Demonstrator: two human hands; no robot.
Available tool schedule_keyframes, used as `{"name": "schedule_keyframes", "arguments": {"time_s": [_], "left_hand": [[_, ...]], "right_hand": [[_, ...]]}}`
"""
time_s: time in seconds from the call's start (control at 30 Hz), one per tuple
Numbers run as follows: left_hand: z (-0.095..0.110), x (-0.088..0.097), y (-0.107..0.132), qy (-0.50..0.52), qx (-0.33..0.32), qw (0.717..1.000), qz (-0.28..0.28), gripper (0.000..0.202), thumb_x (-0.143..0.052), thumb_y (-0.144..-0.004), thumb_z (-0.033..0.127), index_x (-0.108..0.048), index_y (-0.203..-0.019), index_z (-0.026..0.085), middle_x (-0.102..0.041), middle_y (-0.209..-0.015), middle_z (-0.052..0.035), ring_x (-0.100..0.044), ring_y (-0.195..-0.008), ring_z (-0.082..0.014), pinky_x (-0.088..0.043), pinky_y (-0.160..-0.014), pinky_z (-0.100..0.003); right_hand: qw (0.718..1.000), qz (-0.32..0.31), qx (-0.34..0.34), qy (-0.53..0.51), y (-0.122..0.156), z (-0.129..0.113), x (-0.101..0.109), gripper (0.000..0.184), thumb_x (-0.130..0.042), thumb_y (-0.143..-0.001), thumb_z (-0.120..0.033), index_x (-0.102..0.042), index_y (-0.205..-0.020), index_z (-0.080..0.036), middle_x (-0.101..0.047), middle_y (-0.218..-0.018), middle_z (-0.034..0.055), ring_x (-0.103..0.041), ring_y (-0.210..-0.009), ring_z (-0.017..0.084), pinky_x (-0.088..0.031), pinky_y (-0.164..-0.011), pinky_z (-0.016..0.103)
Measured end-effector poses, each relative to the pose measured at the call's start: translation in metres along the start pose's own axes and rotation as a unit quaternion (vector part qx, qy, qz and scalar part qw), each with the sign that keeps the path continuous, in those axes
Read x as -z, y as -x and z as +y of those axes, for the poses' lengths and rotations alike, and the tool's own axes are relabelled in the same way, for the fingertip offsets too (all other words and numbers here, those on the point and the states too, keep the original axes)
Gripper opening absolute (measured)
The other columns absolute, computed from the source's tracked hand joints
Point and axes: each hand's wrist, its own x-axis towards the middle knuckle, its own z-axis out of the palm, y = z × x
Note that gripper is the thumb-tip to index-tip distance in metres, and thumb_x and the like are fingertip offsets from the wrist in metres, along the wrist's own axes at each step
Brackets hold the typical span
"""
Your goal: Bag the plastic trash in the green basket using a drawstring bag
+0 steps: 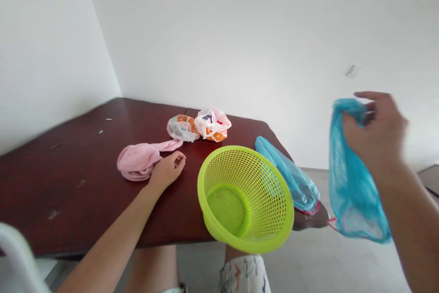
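My right hand (375,130) is raised off the table's right side, fingers pinched on the top of a blue plastic bag (350,183) that hangs down from it. My left hand (168,168) rests on the dark red table (51,178), fingers loosely curled with nothing in them, touching a pink plastic bag (137,160). A lime green perforated basket (245,197) lies tilted at the table's front edge, between my hands, its open mouth facing me. A second blue bag (291,176) lies on the table just behind the basket.
Two white bags with orange print (183,127) (213,125) sit at the far edge of the table. White walls meet in a corner behind. A white chair edge (17,256) shows at lower left. My knees are under the table's front edge.
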Motion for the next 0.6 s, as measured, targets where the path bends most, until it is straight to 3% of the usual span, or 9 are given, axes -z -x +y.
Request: {"name": "schedule_keyframes", "arguments": {"time_s": [0.1,0.13,0.23,0.3,0.37,0.47,0.53,0.6], "left_hand": [[-0.003,-0.004,-0.001,0.000,0.000,1.000,-0.004,0.018,-0.064,-0.104,0.043,-0.073,-0.112,0.029,-0.089,-0.104,-0.0026,-0.082,-0.092,-0.0276,-0.054,-0.086,-0.039],[-0.004,-0.005,-0.001,0.001,0.000,1.000,-0.005,0.017,-0.064,-0.104,0.042,-0.073,-0.111,0.029,-0.089,-0.103,-0.0025,-0.081,-0.091,-0.0275,-0.054,-0.085,-0.039],[-0.005,-0.007,-0.001,0.003,-0.004,1.000,-0.006,0.016,-0.065,-0.104,0.042,-0.074,-0.110,0.029,-0.089,-0.102,-0.0020,-0.081,-0.090,-0.0273,-0.054,-0.084,-0.039],[-0.006,-0.008,-0.001,0.004,-0.007,1.000,-0.003,0.017,-0.065,-0.104,0.042,-0.074,-0.110,0.029,-0.089,-0.103,-0.0017,-0.082,-0.091,-0.0272,-0.054,-0.084,-0.039],[-0.008,-0.008,-0.001,0.005,-0.008,1.000,-0.001,0.017,-0.064,-0.104,0.042,-0.074,-0.110,0.029,-0.089,-0.102,-0.0018,-0.082,-0.091,-0.0272,-0.054,-0.084,-0.039],[-0.011,-0.009,-0.001,0.008,-0.007,1.000,-0.003,0.018,-0.063,-0.104,0.042,-0.073,-0.111,0.029,-0.088,-0.100,-0.0022,-0.081,-0.089,-0.0267,-0.055,-0.084,-0.039],[-0.012,-0.010,-0.002,0.010,-0.006,1.000,-0.006,0.018,-0.064,-0.104,0.043,-0.073,-0.111,0.029,-0.088,-0.100,-0.0023,-0.080,-0.088,-0.0265,-0.056,-0.083,-0.039],[-0.012,-0.010,-0.003,0.012,-0.005,1.000,-0.011,0.018,-0.064,-0.103,0.042,-0.073,-0.110,0.029,-0.089,-0.100,-0.0022,-0.081,-0.088,-0.0268,-0.055,-0.083,-0.039]], "right_hand": [[0.984,-0.172,-0.037,-0.018,-0.017,-0.012,-0.093,0.062,-0.070,-0.102,-0.041,-0.068,-0.163,-0.029,-0.082,-0.125,0.0114,-0.070,-0.099,0.028,-0.055,-0.093,0.044],[0.979,-0.199,-0.046,-0.024,-0.016,-0.013,-0.126,0.063,-0.070,-0.100,-0.039,-0.068,-0.162,-0.025,-0.083,-0.124,0.0136,-0.072,-0.104,0.031,-0.058,-0.097,0.046],[0.953,-0.289,-0.065,-0.062,0.007,-0.007,-0.215,0.080,-0.069,-0.098,-0.044,-0.059,-0.170,-0.012,-0.084,-0.133,0.0233,-0.076,-0.123,0.039,-0.061,-0.111,0.055],[0.937,-0.331,-0.070,-0.084,0.034,0.000,-0.258,0.098,-0.071,-0.097,-0.049,-0.045,-0.180,-0.006,-0.074,-0.158,0.0318,-0.072,-0.143,0.043,-0.059,-0.121,0.057],[0.922,-0.366,-0.076,-0.098,0.063,0.009,-0.283,0.115,-0.076,-0.097,-0.056,-0.031,-0.188,-0.002,-0.050,-0.185,0.0357,-0.054,-0.170,0.044,-0.049,-0.136,0.057],[0.899,-0.411,-0.120,-0.087,0.103,0.029,-0.296,0.134,-0.082,-0.096,-0.071,-0.018,-0.193,-0.003,-0.022,-0.198,0.0385,-0.026,-0.186,0.050,-0.030,-0.147,0.062],[0.885,-0.430,-0.169,-0.061,0.126,0.043,-0.293,0.141,-0.088,-0.092,-0.078,-0.021,-0.192,-0.004,-0.018,-0.195,0.0449,-0.024,-0.185,0.059,-0.025,-0.144,0.073],[0.875,-0.436,-0.208,-0.041,0.147,0.056,-0.284,0.136,-0.090,-0.092,-0.078,-0.029,-0.189,-0.004,-0.024,-0.190,0.0496,-0.031,-0.180,0.062,-0.030,-0.138,0.077]]}}
